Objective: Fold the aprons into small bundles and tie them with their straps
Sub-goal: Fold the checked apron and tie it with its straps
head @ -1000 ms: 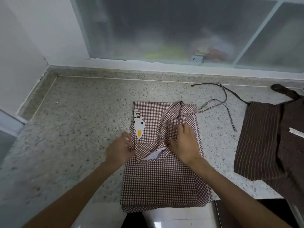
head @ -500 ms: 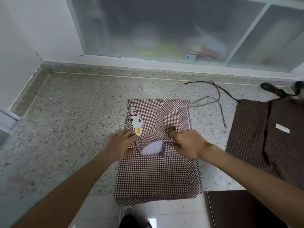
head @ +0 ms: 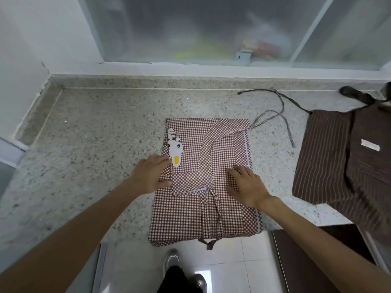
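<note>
Meanwhile, a striped apron [head: 330, 157] was spread at three o'clock; the left hand [head: 151, 176] and right hand [head: 246, 185] were pressed flat, fingers extended, on the checked apron [head: 203, 216].

Your left hand [head: 151, 175] and right hand [head: 247, 185] are bare, forearms sleeveless; below your fingers, grey shoes [head: 172, 261] and dark trousers [head: 175, 280].

Behind the frosted window [head: 211, 28] at twelve o'clock we make out only coloured smears (perhaps packaging). The striped apron [head: 342, 161] at three o'clock runs off the frame's edge, and both our forearms leave it below.
</note>
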The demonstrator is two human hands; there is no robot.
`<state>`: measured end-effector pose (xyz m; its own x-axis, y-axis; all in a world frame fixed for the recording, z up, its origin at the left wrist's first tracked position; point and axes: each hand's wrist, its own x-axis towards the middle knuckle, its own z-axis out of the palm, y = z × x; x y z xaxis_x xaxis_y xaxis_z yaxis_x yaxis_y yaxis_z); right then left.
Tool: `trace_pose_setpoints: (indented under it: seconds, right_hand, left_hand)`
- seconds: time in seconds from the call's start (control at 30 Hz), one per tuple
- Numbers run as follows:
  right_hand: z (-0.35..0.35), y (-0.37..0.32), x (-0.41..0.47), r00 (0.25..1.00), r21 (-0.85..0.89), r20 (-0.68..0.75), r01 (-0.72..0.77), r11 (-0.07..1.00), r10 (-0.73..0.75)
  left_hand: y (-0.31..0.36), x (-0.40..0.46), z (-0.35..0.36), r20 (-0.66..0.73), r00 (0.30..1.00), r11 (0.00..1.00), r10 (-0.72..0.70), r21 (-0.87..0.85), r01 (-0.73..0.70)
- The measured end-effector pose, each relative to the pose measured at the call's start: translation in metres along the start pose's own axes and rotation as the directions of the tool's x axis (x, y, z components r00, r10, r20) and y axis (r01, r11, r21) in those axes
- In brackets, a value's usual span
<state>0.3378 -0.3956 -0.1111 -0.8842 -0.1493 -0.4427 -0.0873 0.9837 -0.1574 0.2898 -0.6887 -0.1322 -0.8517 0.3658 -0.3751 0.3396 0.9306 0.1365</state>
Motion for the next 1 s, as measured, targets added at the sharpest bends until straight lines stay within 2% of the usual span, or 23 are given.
trace_pose_setpoints:
  seconds: [0.03, 0.1, 0.23, 0.4, 0.47, 0.53, 0.57, 0.63, 0.7, 0.77, 0.83, 0.93, 1.0]
  right_hand:
    - [0.004, 0.002, 0.003, 0.999, -0.038, 0.033, -0.002, 0.999, 0.004]
    - [0.003, 0.005, 0.025, 1.000, -0.056, -0.003, 0.000, 0.998, 0.000]
    - [-0.024, 0.004, 0.084, 0.999, -0.029, -0.035, -0.028, 0.999, 0.027]
    - [-0.057, 0.005, 0.144, 0.989, 0.008, -0.104, -0.106, 0.994, 0.106]
    - [-0.065, -0.007, 0.151, 0.966, 0.034, -0.242, -0.084, 0.996, 0.090]
    - [-0.067, -0.025, 0.146, 0.922, 0.181, -0.375, -0.026, 0.983, 0.094]
    - [-0.064, -0.036, 0.140, 0.914, 0.248, -0.390, -0.015, 0.969, 0.114]
    - [-0.054, -0.056, 0.130, 0.936, 0.263, -0.312, -0.083, 0.961, 0.166]
    - [-0.044, -0.072, 0.124, 0.956, 0.166, -0.152, -0.224, 0.960, 0.250]
    - [-0.038, -0.081, 0.123, 0.952, 0.071, -0.067, -0.295, 0.953, 0.300]
    - [-0.038, -0.085, 0.125, 0.949, 0.074, -0.108, -0.289, 0.954, 0.296]
    - [-0.042, -0.083, 0.126, 0.946, 0.175, -0.202, -0.221, 0.959, 0.255]
    - [-0.047, -0.078, 0.125, 0.939, 0.313, -0.233, -0.174, 0.934, 0.253]
  left_hand:
    - [-0.005, 0.001, 0.003, 0.039, 0.999, 0.999, 0.005, 0.046, -0.007]
    - [-0.017, 0.015, 0.003, 0.052, 0.999, 0.998, -0.010, 0.057, 0.007]
    - [-0.041, 0.060, -0.012, 0.044, 0.998, 0.993, -0.050, -0.101, 0.054]
    - [-0.064, 0.107, -0.034, -0.021, 0.996, 0.981, -0.083, -0.178, 0.078]
    - [-0.063, 0.118, -0.044, -0.114, 0.988, 0.976, -0.105, -0.204, 0.080]
    - [-0.055, 0.118, -0.052, -0.263, 0.945, 0.933, -0.194, -0.347, 0.094]
    - [-0.049, 0.115, -0.054, -0.316, 0.912, 0.901, -0.262, -0.419, 0.114]
    - [-0.036, 0.108, -0.056, -0.263, 0.899, 0.868, -0.350, -0.452, 0.206]
    - [-0.024, 0.105, -0.054, -0.149, 0.930, 0.892, -0.337, -0.367, 0.264]
    - [-0.018, 0.106, -0.052, -0.092, 0.941, 0.895, -0.325, -0.350, 0.275]
    - [-0.016, 0.108, -0.053, -0.067, 0.944, 0.887, -0.322, -0.370, 0.276]
    - [-0.018, 0.106, -0.061, -0.022, 0.941, 0.861, -0.338, -0.410, 0.300]
    - [-0.018, 0.102, -0.069, 0.026, 0.938, 0.768, -0.345, -0.567, 0.298]
